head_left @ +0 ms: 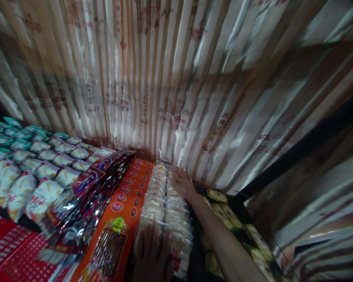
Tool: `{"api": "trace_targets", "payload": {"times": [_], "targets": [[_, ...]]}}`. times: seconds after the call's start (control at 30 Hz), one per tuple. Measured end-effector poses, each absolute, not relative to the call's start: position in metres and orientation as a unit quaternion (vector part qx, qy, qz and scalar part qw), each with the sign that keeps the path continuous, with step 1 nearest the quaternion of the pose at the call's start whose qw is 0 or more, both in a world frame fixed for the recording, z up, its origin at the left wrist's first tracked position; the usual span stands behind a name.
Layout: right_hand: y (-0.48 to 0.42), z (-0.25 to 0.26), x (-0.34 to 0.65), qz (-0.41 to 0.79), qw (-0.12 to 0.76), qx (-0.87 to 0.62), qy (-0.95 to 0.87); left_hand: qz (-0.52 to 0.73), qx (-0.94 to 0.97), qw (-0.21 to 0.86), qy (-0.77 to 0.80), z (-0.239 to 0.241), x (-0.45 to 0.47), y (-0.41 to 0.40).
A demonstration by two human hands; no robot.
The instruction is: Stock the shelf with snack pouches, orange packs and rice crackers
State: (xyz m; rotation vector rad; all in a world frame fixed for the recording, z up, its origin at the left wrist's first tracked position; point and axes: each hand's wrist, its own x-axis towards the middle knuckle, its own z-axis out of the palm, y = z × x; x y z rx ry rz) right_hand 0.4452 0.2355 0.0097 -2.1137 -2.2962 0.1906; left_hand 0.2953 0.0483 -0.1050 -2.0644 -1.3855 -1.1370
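Two rows of clear-wrapped pale snack packs stand side by side on a dark shelf. My right hand rests on the far end of the right row, fingers stretched out toward the striped sheeting. Lower down, my left hand lies over the near end of the rows with its fingers spread; it is dim and slightly blurred. Directly left of the rows is a line of orange snack packs, the front one showing brown sticks through a window.
Dark red shiny packets lean left of the orange packs. White snack bags and green bags fill the far left. A red plastic basket sits lower left. Yellow packs lie right. Striped sheeting hangs behind.
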Motion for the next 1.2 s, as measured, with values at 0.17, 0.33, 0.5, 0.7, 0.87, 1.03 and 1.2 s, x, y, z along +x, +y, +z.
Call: {"api": "trace_targets", "payload": {"times": [0.17,0.33,0.5,0.7,0.87,1.03,1.2], "targets": [[0.238,0.014,0.416,0.061,0.005,-0.622,-0.78,-0.422,-0.731,0.204,-0.497,-0.103,0.296,0.05],[0.255,0.008,0.394,0.069,0.005,-0.632,-0.772,-0.434,-0.723,0.227,-0.487,-0.112,0.298,0.055],[0.272,-0.002,0.392,0.064,-0.017,-0.637,-0.768,-0.453,-0.703,0.272,-0.476,-0.127,0.3,0.063],[0.267,-0.002,0.393,0.077,0.001,-0.621,-0.78,-0.436,-0.723,0.251,-0.474,-0.12,0.295,0.064],[0.267,-0.004,0.396,0.08,0.006,-0.619,-0.782,-0.426,-0.747,0.222,-0.46,-0.108,0.291,0.063],[0.271,-0.005,0.396,0.068,0.031,-0.623,-0.779,-0.428,-0.743,0.217,-0.467,-0.105,0.293,0.063],[0.25,0.014,0.41,0.076,0.194,-0.627,-0.751,-0.392,-0.761,0.159,-0.493,-0.085,0.289,0.051]]}}
